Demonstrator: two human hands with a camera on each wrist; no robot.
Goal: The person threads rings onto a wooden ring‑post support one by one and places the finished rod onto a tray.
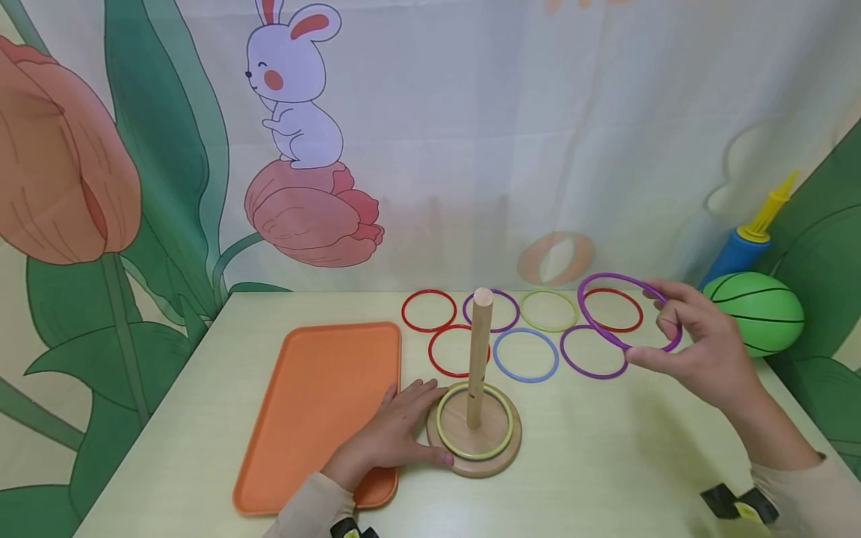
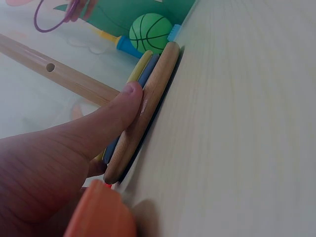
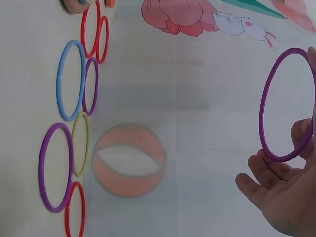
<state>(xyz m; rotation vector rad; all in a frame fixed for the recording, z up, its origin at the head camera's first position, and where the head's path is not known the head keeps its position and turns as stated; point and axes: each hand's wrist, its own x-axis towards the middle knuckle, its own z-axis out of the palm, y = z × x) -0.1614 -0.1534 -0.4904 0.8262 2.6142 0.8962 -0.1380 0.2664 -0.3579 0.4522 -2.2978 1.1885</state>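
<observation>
A round wooden base (image 1: 474, 469) with an upright peg (image 1: 479, 351) stands on the table. Around the peg's foot lies a yellow-green ring (image 1: 440, 430); the left wrist view shows a blue ring (image 2: 147, 70) beneath the yellow one (image 2: 139, 66). My left hand (image 1: 397, 430) rests at the base's left side, thumb (image 2: 129, 98) pressed on its edge, fingers extended. My right hand (image 1: 706, 347) pinches a purple ring (image 1: 608, 276) between thumb and fingers, raised above the table to the right of the peg; the right wrist view shows this ring (image 3: 263, 108) too.
Behind the peg lie red (image 1: 429, 290), light blue (image 1: 526, 379), yellow-green (image 1: 548, 330) and purple rings (image 1: 595, 375), several in two rows. An orange tray (image 1: 316, 411) is at left, partly under my left forearm. A green ball (image 1: 760, 314) and a blue-yellow pump (image 1: 736, 254) stand at back right.
</observation>
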